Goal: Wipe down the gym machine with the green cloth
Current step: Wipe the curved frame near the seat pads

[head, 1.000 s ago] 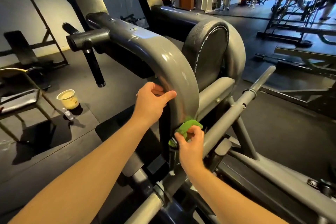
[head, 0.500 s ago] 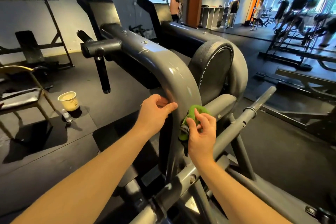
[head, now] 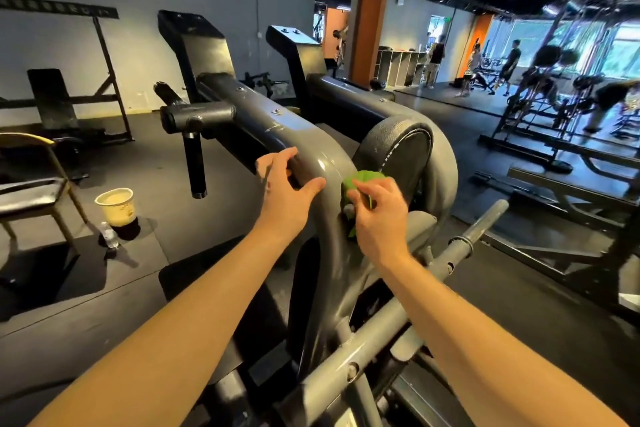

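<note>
In the head view, the person is standing over the gym machine (head: 263, 121), both bare forearms reaching forward to its curved grey arm (head: 327, 166). The left hand (head: 284, 198) is gripping the bend of that arm: the fingers are curling over its far left edge and the thumb is lying across the near face. The right hand (head: 379, 218) is pinching the green cloth (head: 360, 180), bunched between thumb and curled fingers, and is pressing it against the right side of the curved arm, just beside the left thumb. The cloth is sitting between the arm and the round black pad (head: 398, 152) behind it. A grey bar (head: 478, 225) is running up to the right under the right wrist. A black handle (head: 195, 163) is hanging down from the machine's left side.

On the dark floor to the left, a paper cup (head: 116, 206) is standing with a small bottle (head: 109, 236) lying near it, next to a chair (head: 31, 191). Far back on the right, several people (head: 512, 66) are standing among other machines.
</note>
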